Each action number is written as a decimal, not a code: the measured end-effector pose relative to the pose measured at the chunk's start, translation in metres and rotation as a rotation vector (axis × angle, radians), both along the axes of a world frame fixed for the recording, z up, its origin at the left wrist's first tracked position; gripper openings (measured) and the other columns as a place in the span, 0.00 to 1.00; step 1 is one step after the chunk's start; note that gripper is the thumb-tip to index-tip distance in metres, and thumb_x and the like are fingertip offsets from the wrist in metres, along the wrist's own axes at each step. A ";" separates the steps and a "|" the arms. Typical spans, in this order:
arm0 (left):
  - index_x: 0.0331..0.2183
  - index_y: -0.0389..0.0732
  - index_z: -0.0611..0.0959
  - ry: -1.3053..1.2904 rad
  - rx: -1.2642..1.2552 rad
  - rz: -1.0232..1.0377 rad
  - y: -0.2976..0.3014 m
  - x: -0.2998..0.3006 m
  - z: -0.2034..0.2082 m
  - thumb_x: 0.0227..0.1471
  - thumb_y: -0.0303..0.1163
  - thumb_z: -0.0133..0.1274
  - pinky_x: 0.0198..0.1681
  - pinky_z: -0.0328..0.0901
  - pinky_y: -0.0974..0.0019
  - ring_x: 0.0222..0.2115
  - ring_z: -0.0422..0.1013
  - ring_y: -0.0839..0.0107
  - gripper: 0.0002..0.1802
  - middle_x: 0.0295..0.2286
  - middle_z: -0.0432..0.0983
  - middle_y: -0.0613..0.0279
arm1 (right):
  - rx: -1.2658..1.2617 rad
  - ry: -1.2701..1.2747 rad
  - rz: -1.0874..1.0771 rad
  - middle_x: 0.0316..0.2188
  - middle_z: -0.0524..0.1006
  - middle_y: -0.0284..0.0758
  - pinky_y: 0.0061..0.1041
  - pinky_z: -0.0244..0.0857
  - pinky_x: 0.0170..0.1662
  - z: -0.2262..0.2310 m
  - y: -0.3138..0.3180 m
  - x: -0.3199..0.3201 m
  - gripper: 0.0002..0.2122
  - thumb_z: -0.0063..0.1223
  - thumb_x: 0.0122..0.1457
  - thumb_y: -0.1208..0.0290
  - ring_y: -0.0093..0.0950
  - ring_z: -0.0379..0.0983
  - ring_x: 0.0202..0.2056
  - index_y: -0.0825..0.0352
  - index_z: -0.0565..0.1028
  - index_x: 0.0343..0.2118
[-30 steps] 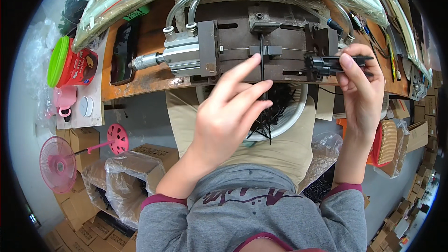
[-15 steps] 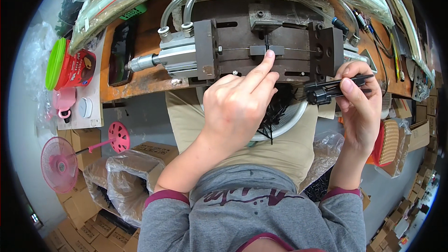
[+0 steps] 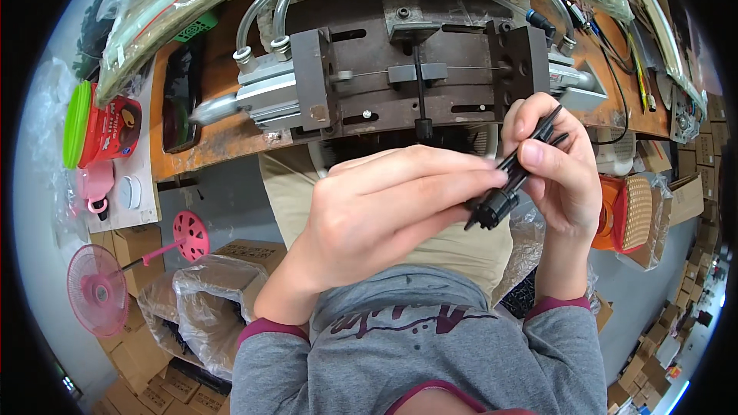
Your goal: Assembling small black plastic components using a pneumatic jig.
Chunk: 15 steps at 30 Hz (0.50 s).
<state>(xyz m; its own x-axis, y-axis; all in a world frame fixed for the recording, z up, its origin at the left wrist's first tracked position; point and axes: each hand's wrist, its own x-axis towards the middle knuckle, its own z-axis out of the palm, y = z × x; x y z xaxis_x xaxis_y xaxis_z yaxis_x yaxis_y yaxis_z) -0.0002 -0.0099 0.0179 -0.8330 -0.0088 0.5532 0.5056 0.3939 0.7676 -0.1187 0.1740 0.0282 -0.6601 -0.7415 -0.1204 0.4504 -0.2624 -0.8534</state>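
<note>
My right hand (image 3: 565, 165) grips a small bundle of black pointed plastic sticks (image 3: 503, 198) with thick ribbed ends. Against that bundle the fingertips of my left hand (image 3: 400, 204) are pinched on one of the sticks, partly hidden by the fingers. Beyond my hands, another black plastic stick (image 3: 420, 96) lies front to back across the grey block (image 3: 400, 73) of a metal clamping fixture (image 3: 369, 54). Its thick end juts toward the bench's front edge. A thin rod runs sideways through the block.
Metal cylinders (image 3: 269, 96) with clear hoses flank the fixture. A dark phone (image 3: 181, 100), red tub with green lid (image 3: 108, 127) and pink mug (image 3: 95, 184) stand left. A pink fan (image 3: 98, 290) and plastic-lined box (image 3: 215, 300) are below. A red-orange container (image 3: 619, 215) is at right.
My left hand has left the block and come back to the bundle in my right hand. A stick now shows lying across the block. My right hand has shifted slightly left and tilted the bundle.
</note>
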 end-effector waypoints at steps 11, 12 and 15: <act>0.33 0.38 0.85 0.025 -0.433 0.483 0.000 -0.004 -0.031 0.34 0.24 0.67 0.35 0.71 0.68 0.32 0.77 0.68 0.17 0.42 0.80 0.55 | 0.078 0.133 -0.222 0.27 0.75 0.31 0.09 0.55 0.22 -0.001 0.007 0.004 0.10 0.61 0.53 0.81 0.12 0.63 0.20 0.70 0.73 0.37; 0.33 0.38 0.85 0.019 -0.475 0.490 0.001 -0.006 -0.035 0.34 0.25 0.67 0.34 0.71 0.68 0.31 0.77 0.68 0.16 0.43 0.80 0.56 | 0.082 0.147 -0.234 0.27 0.75 0.31 0.09 0.54 0.23 -0.001 0.007 0.005 0.10 0.61 0.53 0.81 0.12 0.63 0.21 0.70 0.73 0.37; 0.32 0.38 0.85 0.003 -0.585 0.521 0.006 -0.011 -0.039 0.36 0.27 0.66 0.31 0.69 0.70 0.27 0.76 0.69 0.15 0.45 0.80 0.58 | 0.098 0.159 -0.255 0.28 0.75 0.31 0.10 0.54 0.23 0.001 0.006 0.004 0.10 0.61 0.53 0.81 0.12 0.62 0.21 0.70 0.73 0.37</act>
<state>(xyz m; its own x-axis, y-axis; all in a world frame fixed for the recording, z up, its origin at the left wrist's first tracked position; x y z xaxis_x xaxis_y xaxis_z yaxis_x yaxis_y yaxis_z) -0.0111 -0.0044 -0.0211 -0.8002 -0.1046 0.5905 0.1464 0.9208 0.3615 -0.1148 0.1804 0.0294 -0.8398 -0.5392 -0.0631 0.2392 -0.2632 -0.9346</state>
